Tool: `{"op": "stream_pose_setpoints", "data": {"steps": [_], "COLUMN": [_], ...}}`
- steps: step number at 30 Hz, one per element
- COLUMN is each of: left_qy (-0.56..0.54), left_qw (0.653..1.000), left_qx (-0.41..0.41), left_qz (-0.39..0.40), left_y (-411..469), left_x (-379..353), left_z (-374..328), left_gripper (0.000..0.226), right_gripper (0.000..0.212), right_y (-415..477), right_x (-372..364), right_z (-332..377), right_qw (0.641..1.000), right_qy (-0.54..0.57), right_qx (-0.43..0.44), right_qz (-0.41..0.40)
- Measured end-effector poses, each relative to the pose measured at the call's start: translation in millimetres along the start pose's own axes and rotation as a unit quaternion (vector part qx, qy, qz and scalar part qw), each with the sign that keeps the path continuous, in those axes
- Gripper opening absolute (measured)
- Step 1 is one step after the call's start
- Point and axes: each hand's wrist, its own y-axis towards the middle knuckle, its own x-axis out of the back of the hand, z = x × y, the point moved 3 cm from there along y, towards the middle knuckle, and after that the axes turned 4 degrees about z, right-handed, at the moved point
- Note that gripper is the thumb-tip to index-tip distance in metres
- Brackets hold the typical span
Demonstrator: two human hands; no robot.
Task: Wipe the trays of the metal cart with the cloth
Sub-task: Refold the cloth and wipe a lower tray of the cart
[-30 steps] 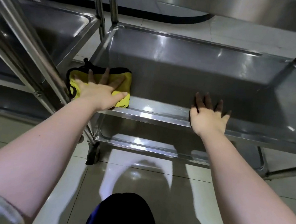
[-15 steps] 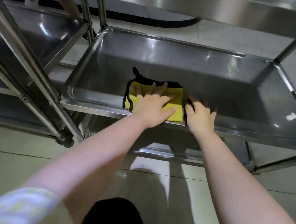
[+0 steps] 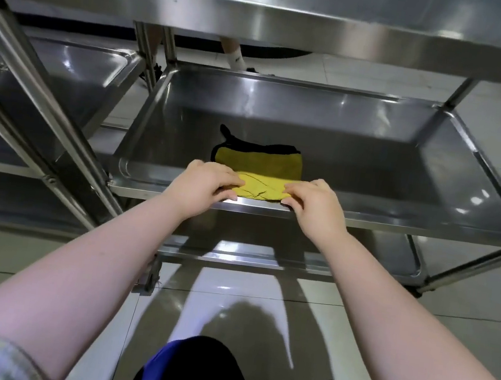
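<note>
Tiled floor (image 3: 26,259), steel cart (image 3: 265,16), working in the middle tray (image 3: 382,221). Probably folding the cloth (image 3: 259,162) for a fresh face: keeping corners aligned, flattening before pressing down. Left hand (image 3: 202,183) and right hand (image 3: 317,202) both pinching its near edge, fingers curled, at the tray's front rim; remainder lying flat beyond the hands.

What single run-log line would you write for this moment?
left hand: pinches cloth | right hand: pinches cloth | cloth: yellow, in middle tray by front rim
</note>
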Motion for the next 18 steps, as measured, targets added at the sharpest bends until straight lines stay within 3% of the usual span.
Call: {"op": "stream_pose_setpoints", "data": {"steps": [3,10,18], "left_qy": [0.079,0.085,0.165], "left_qw": [0.997,0.993,0.958], "left_qx": [0.013,0.036,-0.096], "left_qz": [0.011,-0.069,-0.214], "left_y": [2,21,29], "left_x": [0,56,90], "left_z": [-6,-52,-116], "left_gripper": [0.032,0.028,0.015], "right_gripper": [0.020,0.032,0.017], "right_y": [8,19,-22], "right_x": [22,93,171], "right_z": [12,20,18], "right_qw": [0.999,0.997,0.983], "right_qy": [-0.030,-0.061,-0.116], "right_qx": [0.012,-0.011,0.057], "right_qz": [-0.007,-0.051,-0.131]}}
